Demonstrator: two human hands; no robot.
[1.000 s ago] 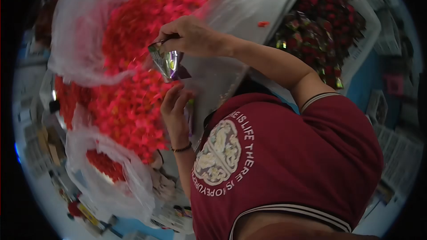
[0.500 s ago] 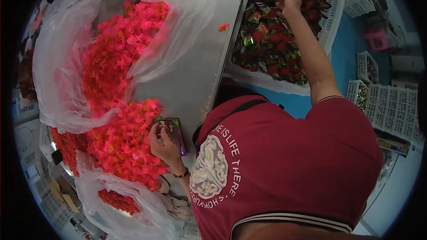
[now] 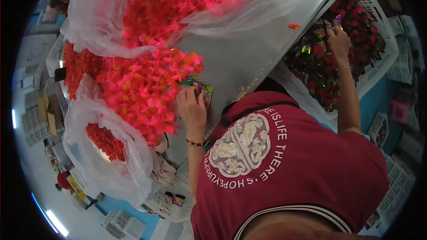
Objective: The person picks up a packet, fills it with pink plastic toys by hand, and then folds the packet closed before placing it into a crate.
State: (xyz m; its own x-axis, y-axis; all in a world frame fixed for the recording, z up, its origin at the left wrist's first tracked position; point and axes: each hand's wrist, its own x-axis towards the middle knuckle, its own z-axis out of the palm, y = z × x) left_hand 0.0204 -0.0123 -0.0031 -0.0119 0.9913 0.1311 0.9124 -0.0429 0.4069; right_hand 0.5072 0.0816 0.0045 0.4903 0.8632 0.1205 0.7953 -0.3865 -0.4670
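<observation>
My left hand (image 3: 192, 109), with a beaded bracelet at the wrist, bends its fingers over the edge of a small stack of green and purple packets (image 3: 205, 91) on the metal table (image 3: 240, 55). Pink and red plastic pieces (image 3: 142, 89) are heaped right beside it. Over a white crate (image 3: 386, 31) of shiny dark and red packets (image 3: 318, 73), my right hand (image 3: 339, 40) pinches a small packet (image 3: 333, 21) with purple showing. The fingers partly cover that packet.
Clear plastic bags (image 3: 91, 26) surround the pieces at the left. A small orange-red piece (image 3: 294, 26) lies near the table's right edge. A beige cloth (image 3: 163, 169) hangs by the near edge. Stacked white crates (image 3: 123, 224) stand at the lower left.
The view has turned, shifting the table and crate up and right. In my right hand, a packet with purple showing appears where a silvery one was. My left hand remains at the stack.
</observation>
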